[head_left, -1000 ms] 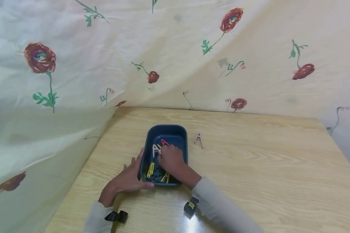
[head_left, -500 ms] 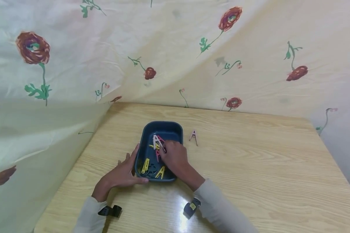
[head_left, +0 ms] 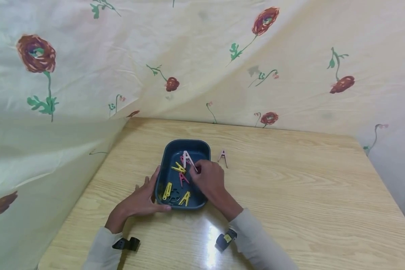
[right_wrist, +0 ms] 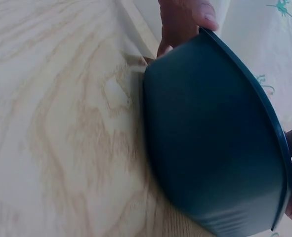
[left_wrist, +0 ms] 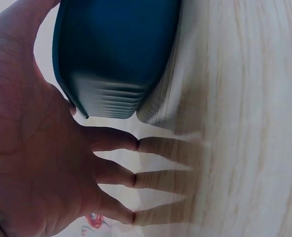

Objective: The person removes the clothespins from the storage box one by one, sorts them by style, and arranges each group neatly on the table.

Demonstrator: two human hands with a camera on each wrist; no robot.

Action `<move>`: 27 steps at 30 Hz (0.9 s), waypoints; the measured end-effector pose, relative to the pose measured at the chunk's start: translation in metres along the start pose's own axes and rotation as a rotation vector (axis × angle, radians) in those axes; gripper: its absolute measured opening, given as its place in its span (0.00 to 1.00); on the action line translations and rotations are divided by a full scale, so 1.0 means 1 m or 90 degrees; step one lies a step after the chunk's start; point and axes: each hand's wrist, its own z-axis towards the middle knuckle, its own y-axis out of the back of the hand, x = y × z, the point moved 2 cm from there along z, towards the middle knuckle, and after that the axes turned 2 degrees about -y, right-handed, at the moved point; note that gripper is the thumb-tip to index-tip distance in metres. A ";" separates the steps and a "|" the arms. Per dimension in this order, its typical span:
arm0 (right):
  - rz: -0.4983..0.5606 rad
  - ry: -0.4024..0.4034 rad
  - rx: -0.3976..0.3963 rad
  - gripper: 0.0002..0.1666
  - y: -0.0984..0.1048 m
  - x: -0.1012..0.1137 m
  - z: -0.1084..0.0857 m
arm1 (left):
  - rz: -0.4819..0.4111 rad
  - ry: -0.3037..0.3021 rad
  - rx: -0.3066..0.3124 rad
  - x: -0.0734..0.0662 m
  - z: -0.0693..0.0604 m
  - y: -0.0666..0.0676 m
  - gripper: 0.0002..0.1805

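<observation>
A dark blue tub (head_left: 159, 176) stands on the table. My left hand (head_left: 140, 202) is at its near left corner, thumb on the rim and other fingers extended; in the left wrist view, several fingers reach the tabletop beside the tub (left_wrist: 118, 44). Over the tub, my right hand (head_left: 209, 180) pinches a pale pink clothespin (head_left: 186, 157) by one end. Inside lie a yellow clothespin (head_left: 179, 167), a red-pink clothespin (head_left: 182, 178), and more yellow ones (head_left: 167, 191) near the front. Another pinkish piece is partly hidden behind the held clothespin. In the right wrist view, the tub's wall hides the right hand's fingertips.
One pale pink clothespin (head_left: 223, 157) stands on the wooden table (head_left: 290, 187), just right of the tub. Flower-printed cloth (head_left: 189, 56) hangs along the back and left sides of the table.
My right hand has drawn up and right from among the clothespins, carrying the pale pink one and uncovering the others. The left hand stays at the tub. The head view has shifted slightly.
</observation>
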 end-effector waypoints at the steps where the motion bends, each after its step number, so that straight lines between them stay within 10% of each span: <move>1: -0.001 0.003 -0.011 0.08 0.001 -0.001 0.000 | 0.000 0.002 0.001 0.000 0.000 0.000 0.72; 27: 0.163 -0.006 -0.284 0.04 0.049 -0.073 -0.014 | -0.016 -0.020 -0.007 0.002 0.001 -0.002 0.72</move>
